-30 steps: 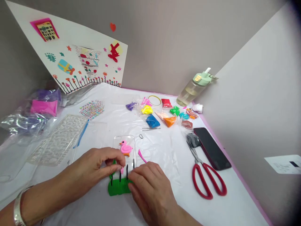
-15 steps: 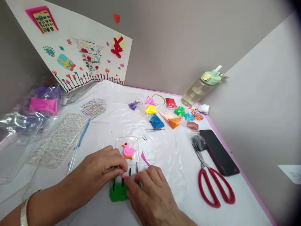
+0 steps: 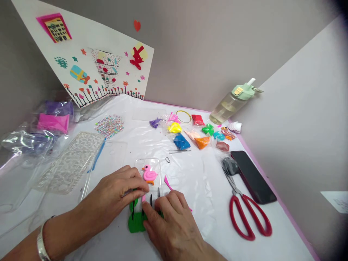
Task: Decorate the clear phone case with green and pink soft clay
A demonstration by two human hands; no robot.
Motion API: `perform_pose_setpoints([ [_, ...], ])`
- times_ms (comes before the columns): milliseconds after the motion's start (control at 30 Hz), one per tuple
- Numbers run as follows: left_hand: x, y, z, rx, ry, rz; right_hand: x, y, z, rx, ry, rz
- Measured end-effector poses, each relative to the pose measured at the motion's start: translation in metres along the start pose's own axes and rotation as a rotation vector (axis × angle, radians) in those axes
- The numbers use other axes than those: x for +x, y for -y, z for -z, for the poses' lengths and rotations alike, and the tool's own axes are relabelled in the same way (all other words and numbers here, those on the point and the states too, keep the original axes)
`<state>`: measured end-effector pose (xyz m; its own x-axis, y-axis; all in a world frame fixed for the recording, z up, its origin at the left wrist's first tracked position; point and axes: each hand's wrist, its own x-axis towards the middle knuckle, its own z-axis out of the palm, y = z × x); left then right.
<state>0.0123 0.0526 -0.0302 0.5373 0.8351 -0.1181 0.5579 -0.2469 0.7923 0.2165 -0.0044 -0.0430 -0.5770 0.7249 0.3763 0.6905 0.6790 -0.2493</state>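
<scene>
A clear phone case (image 3: 158,165) lies in front of me, with a pink clay duck (image 3: 149,175) on its upper part. Green clay (image 3: 136,224) covers its lower end, with thin black clay strips (image 3: 151,199) standing up from it. My left hand (image 3: 123,188) is closed in a pinch at the top of a small pink clay strip (image 3: 143,198), over one black strip. From the other side, my right hand (image 3: 174,219) has its fingers curled and its thumb against the strip's lower end. A pink modelling tool (image 3: 167,182) lies partly under my right hand.
Red-handled scissors (image 3: 236,203) and a phone (image 3: 254,177) lie to the right. Bagged clay pieces (image 3: 181,142) and a water bottle (image 3: 231,103) are at the back. Rhinestones (image 3: 110,126), a patterned translucent sheet (image 3: 72,159) and plastic bags (image 3: 29,141) occupy the left.
The pink clay now shows as a longer strip between my fingers. My hands have barely shifted, and the whole view has moved slightly.
</scene>
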Motion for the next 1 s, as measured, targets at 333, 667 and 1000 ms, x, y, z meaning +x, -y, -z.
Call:
perform_pose_setpoints([
  [333,0.0,0.003,0.013,-0.027,-0.125,0.102,0.001,0.004,0.003,0.008,-0.037,-0.019],
  [667,-0.002,0.0,0.013,-0.042,-0.145,0.086,0.002,0.007,0.0,-0.018,0.092,-0.044],
  [1000,-0.003,-0.003,0.017,-0.044,-0.177,0.081,0.001,0.003,0.005,0.105,0.102,-0.085],
])
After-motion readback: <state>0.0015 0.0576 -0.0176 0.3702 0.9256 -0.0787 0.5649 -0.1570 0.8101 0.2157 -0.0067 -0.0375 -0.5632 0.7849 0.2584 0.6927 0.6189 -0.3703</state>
